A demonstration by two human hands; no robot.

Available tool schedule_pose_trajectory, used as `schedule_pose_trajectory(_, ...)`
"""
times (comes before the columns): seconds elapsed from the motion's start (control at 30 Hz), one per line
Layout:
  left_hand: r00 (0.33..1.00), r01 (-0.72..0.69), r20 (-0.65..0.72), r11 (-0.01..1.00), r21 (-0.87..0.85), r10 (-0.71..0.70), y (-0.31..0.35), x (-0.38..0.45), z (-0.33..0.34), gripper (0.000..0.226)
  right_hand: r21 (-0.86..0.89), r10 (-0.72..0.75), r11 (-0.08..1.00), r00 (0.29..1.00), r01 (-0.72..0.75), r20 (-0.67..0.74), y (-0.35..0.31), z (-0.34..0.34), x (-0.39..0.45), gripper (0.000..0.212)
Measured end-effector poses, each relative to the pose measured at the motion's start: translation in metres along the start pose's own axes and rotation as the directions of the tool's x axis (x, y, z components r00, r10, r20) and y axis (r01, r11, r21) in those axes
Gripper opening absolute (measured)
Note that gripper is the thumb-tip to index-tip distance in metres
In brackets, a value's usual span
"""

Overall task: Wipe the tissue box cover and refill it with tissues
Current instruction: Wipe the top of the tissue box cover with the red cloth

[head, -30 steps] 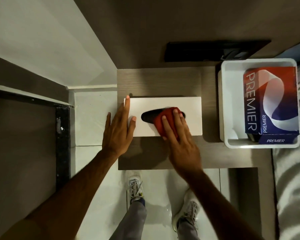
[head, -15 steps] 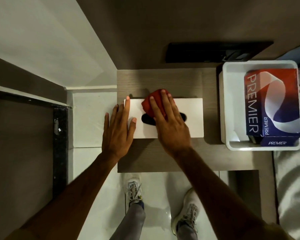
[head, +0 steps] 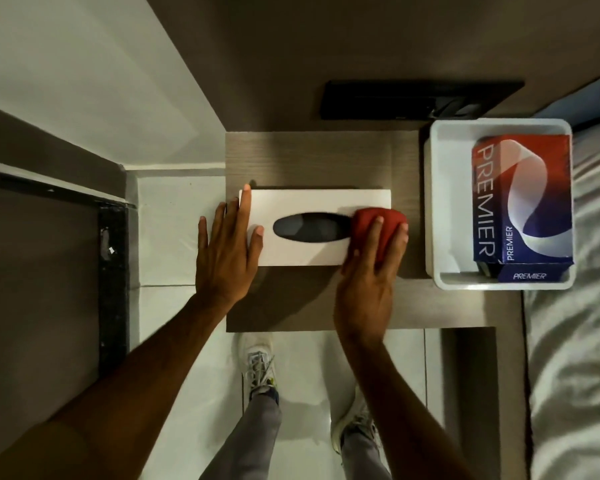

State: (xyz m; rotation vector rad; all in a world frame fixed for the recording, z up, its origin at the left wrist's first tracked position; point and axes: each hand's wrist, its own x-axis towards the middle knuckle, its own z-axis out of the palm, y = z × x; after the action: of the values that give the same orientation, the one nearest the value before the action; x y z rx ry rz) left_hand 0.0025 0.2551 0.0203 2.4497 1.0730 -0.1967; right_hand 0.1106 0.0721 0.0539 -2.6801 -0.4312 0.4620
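A white tissue box cover (head: 305, 202) with a dark oval slot lies on a small wooden table (head: 312, 299). My left hand (head: 227, 251) rests flat against its left end, fingers spread, steadying it. My right hand (head: 369, 282) presses a red cloth (head: 364, 220) onto the cover's right end, fingers over the cloth. A red and blue "PREMIER" tissue pack (head: 522, 202) sits in a white tray (head: 445, 202) to the right.
A dark flat object (head: 413, 98) lies at the wall behind the table. A bed with white sheets (head: 575, 341) runs along the right. My legs and white shoes (head: 260, 368) stand on pale floor tiles below the table's front edge.
My right hand has swept the red cloth from the cover's middle, up to its far edge, then across to its right end. The left hand has stayed in place.
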Motion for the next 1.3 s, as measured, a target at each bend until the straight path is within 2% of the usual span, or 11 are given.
schedule_pose_trajectory(0.07,1.0,0.009,-0.009,1.0,0.006,-0.009,0.0,-0.001,0.002,0.067,-0.007,0.014,1.0,1.0,-0.014,-0.02,-0.002,0.004,-0.009,0.084)
schedule_pose_trajectory(0.23,0.999,0.018,-0.027,0.999,0.028,-0.018,0.002,-0.002,0.003,0.067,-0.074,-0.342,0.929,0.917,0.363,0.205,-0.01,0.011,-0.016,0.102)
schedule_pose_trajectory(0.4,1.0,0.003,-0.02,0.999,-0.034,-0.004,0.005,-0.003,-0.001,0.067,0.009,0.043,0.999,0.999,-0.043,-0.022,-0.013,0.009,-0.003,0.083)
schedule_pose_trajectory(0.47,1.0,-0.006,-0.021,0.999,-0.033,0.006,0.005,-0.003,-0.001,0.067,0.025,0.002,1.0,1.0,-0.002,0.004,-0.033,0.018,-0.004,0.084)
schedule_pose_trajectory(0.6,1.0,-0.001,-0.011,0.999,0.033,0.001,0.005,-0.003,-0.002,0.068,-0.022,-0.367,0.925,0.905,0.38,0.214,-0.025,0.018,-0.018,0.099)
schedule_pose_trajectory(0.73,1.0,-0.006,-0.029,0.998,0.058,0.008,0.007,-0.004,-0.005,0.067,-0.013,-0.083,0.996,0.995,0.084,0.056,0.0,0.001,-0.016,0.095)
schedule_pose_trajectory(0.8,0.998,-0.019,-0.055,0.997,0.072,0.023,0.007,-0.003,-0.001,0.067,0.006,-0.053,0.999,0.998,0.053,0.022,-0.006,0.003,-0.02,0.092)
schedule_pose_trajectory(1.0,0.995,0.02,-0.095,0.961,0.277,0.007,0.006,-0.005,0.003,0.069,0.059,-0.35,0.934,0.869,0.352,0.351,-0.005,-0.007,-0.057,0.101)
schedule_pose_trajectory(1.13,0.979,0.03,-0.202,0.944,0.33,0.04,0.026,-0.019,0.0,0.072,0.176,-0.3,0.953,0.827,0.245,0.475,0.028,-0.05,-0.078,0.084)
schedule_pose_trajectory(1.23,0.928,-0.205,-0.233,0.92,0.334,0.291,0.06,-0.065,0.03,0.073,0.387,-0.225,0.918,0.923,0.092,0.314,0.062,-0.098,-0.069,0.056)
schedule_pose_trajectory(1.3,0.878,-0.402,-0.143,0.867,0.295,0.456,0.087,-0.101,0.061,0.072,0.346,-0.161,0.932,0.978,0.108,0.13,0.083,-0.127,-0.047,0.047)
